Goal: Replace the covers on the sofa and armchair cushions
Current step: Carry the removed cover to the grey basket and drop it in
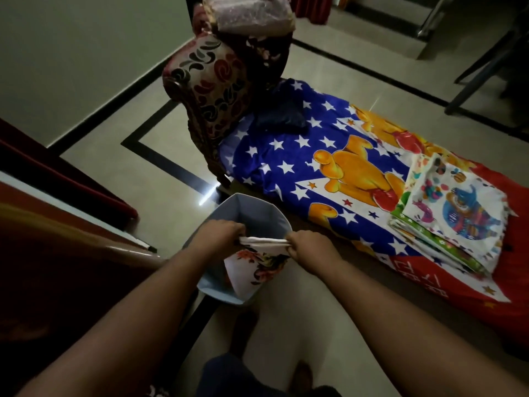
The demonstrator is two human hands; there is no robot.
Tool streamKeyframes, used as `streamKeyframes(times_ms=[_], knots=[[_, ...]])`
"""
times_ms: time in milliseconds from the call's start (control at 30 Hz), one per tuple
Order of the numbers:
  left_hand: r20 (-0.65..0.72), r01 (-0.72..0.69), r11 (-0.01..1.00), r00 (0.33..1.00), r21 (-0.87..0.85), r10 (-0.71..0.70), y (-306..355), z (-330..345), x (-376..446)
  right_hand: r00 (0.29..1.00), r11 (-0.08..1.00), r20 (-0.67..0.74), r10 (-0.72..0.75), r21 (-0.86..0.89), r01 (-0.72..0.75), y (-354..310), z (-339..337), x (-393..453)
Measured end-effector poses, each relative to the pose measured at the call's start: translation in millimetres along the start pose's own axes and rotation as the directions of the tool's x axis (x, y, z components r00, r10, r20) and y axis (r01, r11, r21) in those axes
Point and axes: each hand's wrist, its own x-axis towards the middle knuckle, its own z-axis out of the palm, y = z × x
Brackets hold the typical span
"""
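Both hands meet just below the middle of the view, over a pale blue fabric basket (pixel 229 207) that stands on the tiled floor (pixel 286 316). The left hand (pixel 221 233) and the right hand (pixel 310 245) each have their fingers curled round the top edge of a white cushion cover with a flower print (pixel 257 267), pinching it bunched and stretched between them; the rest of the cover hangs down into the basket. From the basket, at about two o'clock, a low sofa seat is draped in a blue sheet with white stars and orange bears (pixel 329 156), its near end red. At three o'clock on that sheet lies a stack of folded covers (pixel 455 213), the top one white with a colourful cartoon animal, green-patterned ones beneath. At twelve o'clock rises the sofa's upholstered arm (pixel 211 81), cream with red and black swirls, and beside it on the sheet a crumpled dark blue cloth (pixel 282 113).
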Motion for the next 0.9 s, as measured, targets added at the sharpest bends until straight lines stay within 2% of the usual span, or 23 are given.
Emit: streamKeyframes(times_ms=[100,267,333,467,567,633,700,767,833,900], knots=[[-0.032,0.032,0.999,0.999,-0.015,-0.032,-28.5,15.4,18.5,0.999,1.000,0.020,0.026,0.017,-0.026,-6.0,12.0,33.4],[-0.135,0.082,0.996,0.987,-0.020,-0.084,-66.1,42.5,35.2,0.994,0.991,-0.023,0.105,0.091,-0.103,-23.0,32.3,76.2],[-0.120,0.088,0.995,0.989,-0.043,-0.092,-79.9,57.5,34.8,0.990,0.987,-0.049,0.132,0.098,-0.127,-30.0,43.0,86.0],[0.019,0.089,0.996,0.996,-0.032,-0.088,-98.0,90.4,27.1,0.989,0.982,-0.021,0.148,0.120,-0.145,-39.8,76.8,94.1],[0.199,0.103,0.994,0.975,-0.025,-0.096,-101.5,114.1,17.3,0.986,0.987,0.112,0.125,0.092,-0.136,-42.2,107.9,90.9],[0.335,0.157,0.983,0.935,-0.099,-0.116,-104.6,126.9,8.9,0.975,0.991,0.197,0.101,0.067,-0.116,-40.7,124.5,86.8],[0.399,0.282,0.917,0.904,-0.282,-0.155,-105.7,132.0,3.8,0.973,0.973,0.194,0.128,0.167,-0.161,-40.3,131.0,82.6],[0.409,0.407,0.793,0.886,-0.454,-0.221,-100.2,127.7,6.4,0.968,0.910,0.169,0.185,0.342,-0.234,-42.3,124.3,76.9],[0.392,0.447,0.710,0.883,-0.544,-0.256,-89.1,117.3,13.6,0.950,0.803,0.136,0.280,0.509,-0.310,-44.4,107.9,68.9],[0.354,0.416,0.687,0.904,-0.595,-0.240,-77.1,104.7,21.8,0.914,0.668,0.116,0.388,0.647,-0.366,-45.3,89.8,58.8]])
